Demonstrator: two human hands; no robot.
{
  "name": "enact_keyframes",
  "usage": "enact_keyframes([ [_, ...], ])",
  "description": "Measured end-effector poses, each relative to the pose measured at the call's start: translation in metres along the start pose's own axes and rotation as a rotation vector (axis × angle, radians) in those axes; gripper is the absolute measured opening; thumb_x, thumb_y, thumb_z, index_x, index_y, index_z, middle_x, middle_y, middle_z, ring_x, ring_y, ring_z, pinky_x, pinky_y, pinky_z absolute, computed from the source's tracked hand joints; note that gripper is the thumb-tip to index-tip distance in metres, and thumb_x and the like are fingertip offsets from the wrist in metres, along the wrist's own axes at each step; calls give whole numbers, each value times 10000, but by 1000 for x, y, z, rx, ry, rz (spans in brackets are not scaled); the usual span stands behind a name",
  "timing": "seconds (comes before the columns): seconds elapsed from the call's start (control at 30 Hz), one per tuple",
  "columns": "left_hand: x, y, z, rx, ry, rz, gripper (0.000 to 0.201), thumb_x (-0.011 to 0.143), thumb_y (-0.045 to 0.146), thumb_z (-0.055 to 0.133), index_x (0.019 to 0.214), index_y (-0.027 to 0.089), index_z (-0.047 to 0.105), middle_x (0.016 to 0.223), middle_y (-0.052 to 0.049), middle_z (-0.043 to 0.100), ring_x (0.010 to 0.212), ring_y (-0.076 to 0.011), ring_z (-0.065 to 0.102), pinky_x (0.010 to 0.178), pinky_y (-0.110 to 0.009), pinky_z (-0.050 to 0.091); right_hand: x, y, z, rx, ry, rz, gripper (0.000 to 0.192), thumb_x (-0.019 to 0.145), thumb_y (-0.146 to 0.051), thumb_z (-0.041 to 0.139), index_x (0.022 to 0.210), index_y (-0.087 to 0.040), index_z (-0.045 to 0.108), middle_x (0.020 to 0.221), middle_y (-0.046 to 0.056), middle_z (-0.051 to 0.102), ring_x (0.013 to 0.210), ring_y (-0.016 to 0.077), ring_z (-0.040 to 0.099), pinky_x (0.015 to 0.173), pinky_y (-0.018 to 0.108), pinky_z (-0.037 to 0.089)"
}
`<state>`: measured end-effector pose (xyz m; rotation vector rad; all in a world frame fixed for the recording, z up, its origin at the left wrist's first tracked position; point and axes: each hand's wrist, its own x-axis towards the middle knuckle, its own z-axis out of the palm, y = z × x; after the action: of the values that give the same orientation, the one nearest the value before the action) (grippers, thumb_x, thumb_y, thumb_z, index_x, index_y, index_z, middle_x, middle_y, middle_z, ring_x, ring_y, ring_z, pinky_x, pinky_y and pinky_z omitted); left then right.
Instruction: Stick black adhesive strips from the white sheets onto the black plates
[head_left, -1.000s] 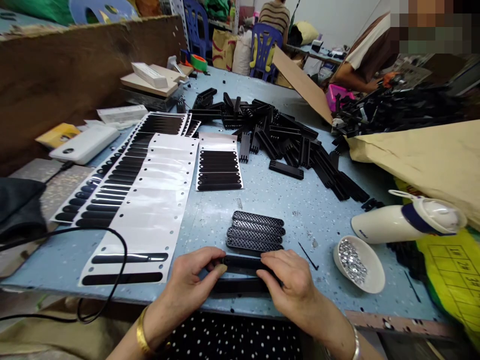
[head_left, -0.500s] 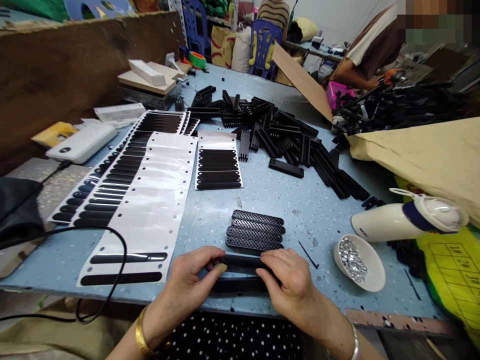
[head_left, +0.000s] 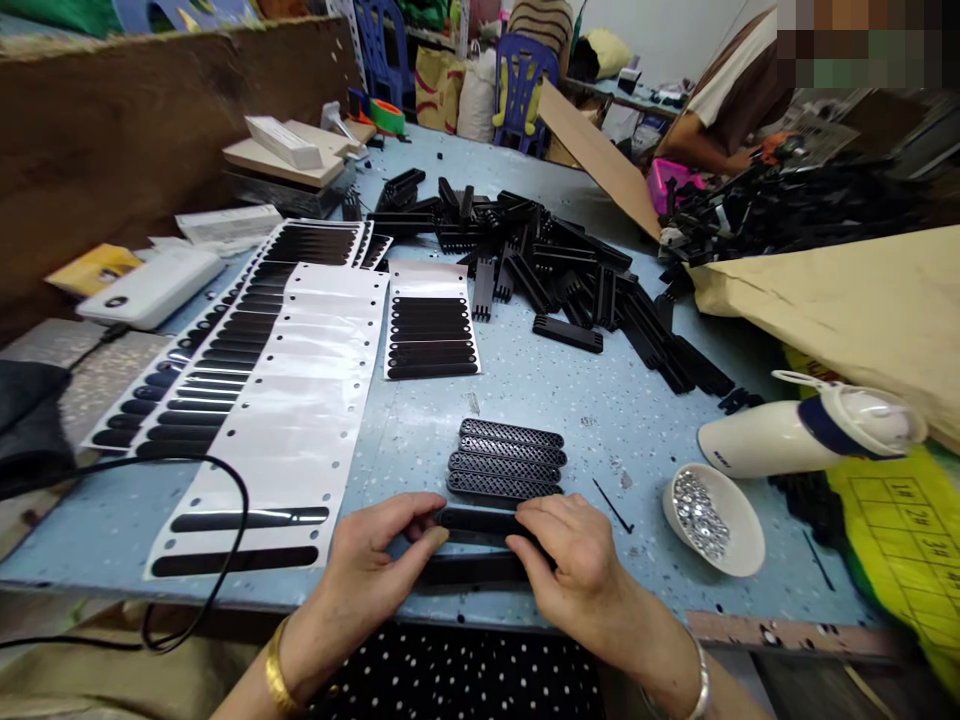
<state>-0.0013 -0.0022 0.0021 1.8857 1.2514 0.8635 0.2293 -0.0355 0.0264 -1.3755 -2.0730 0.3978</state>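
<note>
Between my two hands lies a black rounded-end strip (head_left: 480, 521), level and close to the table's front edge. My left hand (head_left: 386, 545) pinches its left end between thumb and fingers. At the other end, my right hand (head_left: 574, 550) grips it the same way, with fingers over the top. Nearer to me is another black bar (head_left: 472, 570), partly hidden by my right thumb. Just beyond my fingers, several black strips with a crosshatched surface (head_left: 506, 458) lie side by side. A thin black stick (head_left: 613, 506) rests right of my right hand.
White sheets of black adhesive strips (head_left: 322, 370) cover the left side, with a black cable (head_left: 244, 500) across them. Black plastic parts (head_left: 540, 250) are heaped at the back. On the right are a bowl of small shiny pieces (head_left: 742, 540) and a white bottle (head_left: 757, 440). A co-worker (head_left: 720, 110) sits beyond.
The whole view has shifted slightly left. Both hands keep their hold on the black strip, with hardly any movement against the table.
</note>
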Motion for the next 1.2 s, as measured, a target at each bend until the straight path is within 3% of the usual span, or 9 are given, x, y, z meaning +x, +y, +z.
enact_keyframes([
  [0.17,0,-3,1,-1,3,108,144,859,190,623,948,207,736,929,-42,789,839,-176,748,793,-309,620,1,-1,0,-3,18,-1,145,868,-111,547,872,-143,689,823,86,712,732,229,650,673,396,482],
  [0.5,2,-7,1,74,40,282,159,858,153,619,931,203,750,928,-52,793,836,-176,759,782,-263,625,-4,7,6,61,31,68,116,879,-154,590,883,-158,705,843,67,724,756,216,661,693,372,496],
  [0.57,1,-7,1,74,44,268,149,857,162,621,919,206,749,927,-49,793,833,-177,758,786,-269,624,-5,8,7,86,54,82,98,873,-166,612,884,-164,709,844,62,729,753,211,664,691,366,503],
  [0.73,-1,-5,0,72,62,82,248,819,201,673,1066,183,685,853,-30,776,661,-137,722,662,-243,615,-6,6,9,105,88,78,97,868,-158,617,855,-159,713,823,72,729,739,213,670,680,364,512],
  [0.93,5,0,1,62,-79,111,147,877,214,581,992,182,667,821,-26,725,664,-133,669,614,-257,562,-6,4,8,114,112,90,94,852,-166,629,825,-146,717,810,86,733,720,223,678,665,377,530],
  [1.2,4,-1,3,70,-71,96,140,871,213,591,976,180,678,785,-18,730,631,-132,664,599,-258,548,-9,5,8,165,152,97,84,840,-151,651,870,-149,730,826,86,748,718,220,690,666,379,563],
])
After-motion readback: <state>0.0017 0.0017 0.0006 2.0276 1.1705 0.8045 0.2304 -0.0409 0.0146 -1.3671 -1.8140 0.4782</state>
